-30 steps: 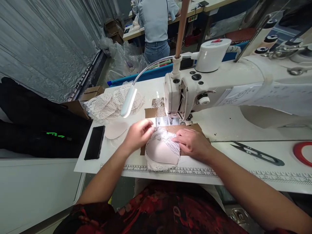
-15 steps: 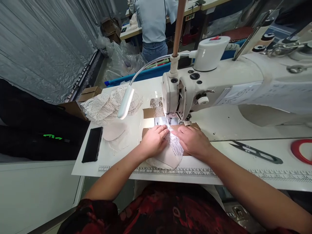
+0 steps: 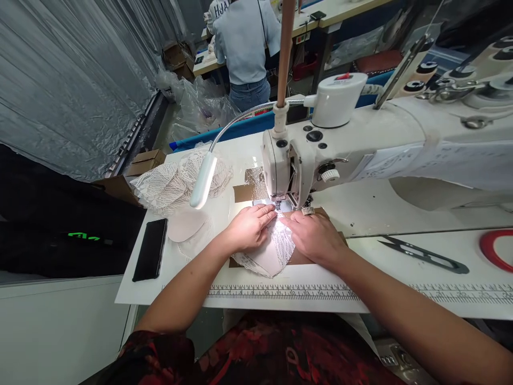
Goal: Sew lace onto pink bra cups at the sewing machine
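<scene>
White table (image 3: 360, 214) with a printed ruler along its near edge lies under the sewing machine (image 3: 360, 128). From the head view, I take the lace-covered cup (image 3: 274, 251) as centre of the clock, with twelve pointing away from the person. Presser foot (image 3: 279, 204) is at twelve, just beside its far tip. Left hand (image 3: 247, 229) rests on it from eleven, fingers close together; right hand (image 3: 316, 235) touches its edge from one, fingers bent. Whether either hand pinches the layers, I cannot tell. Black phone (image 3: 149, 249) is at nine, lace pile (image 3: 164, 184) at ten, thread snips (image 3: 425, 255) at three. Cup seems light and softly padded; its lace probably stretches or snags easily, so flat fingertips on the padded border would be the kindest hold.
</scene>
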Demonstrator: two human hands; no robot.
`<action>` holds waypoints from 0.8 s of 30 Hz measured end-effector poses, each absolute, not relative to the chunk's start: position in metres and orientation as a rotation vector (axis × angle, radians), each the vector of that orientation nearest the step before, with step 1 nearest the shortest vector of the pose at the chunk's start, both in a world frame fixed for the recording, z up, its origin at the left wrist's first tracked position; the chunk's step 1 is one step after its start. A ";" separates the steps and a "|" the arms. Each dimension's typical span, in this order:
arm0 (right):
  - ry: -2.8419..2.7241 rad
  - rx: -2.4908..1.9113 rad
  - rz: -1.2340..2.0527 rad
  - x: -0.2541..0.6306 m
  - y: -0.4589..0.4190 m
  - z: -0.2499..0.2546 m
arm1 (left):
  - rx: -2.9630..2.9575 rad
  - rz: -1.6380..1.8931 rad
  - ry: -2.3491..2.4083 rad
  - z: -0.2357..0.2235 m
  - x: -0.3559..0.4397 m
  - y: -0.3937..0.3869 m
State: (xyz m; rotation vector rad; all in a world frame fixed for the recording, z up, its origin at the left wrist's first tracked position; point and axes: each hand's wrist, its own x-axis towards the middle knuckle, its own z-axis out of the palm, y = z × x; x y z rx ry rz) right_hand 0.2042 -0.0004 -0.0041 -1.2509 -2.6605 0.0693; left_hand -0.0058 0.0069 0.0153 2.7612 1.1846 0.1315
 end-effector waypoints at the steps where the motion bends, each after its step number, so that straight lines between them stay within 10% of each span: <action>1: -2.658 -1.221 0.073 0.205 0.000 -0.005 | 2.768 0.123 1.157 0.015 -0.008 0.010; 24: -2.584 -0.826 0.288 0.216 -0.001 -0.007 | 2.554 0.349 1.329 0.015 0.000 -0.024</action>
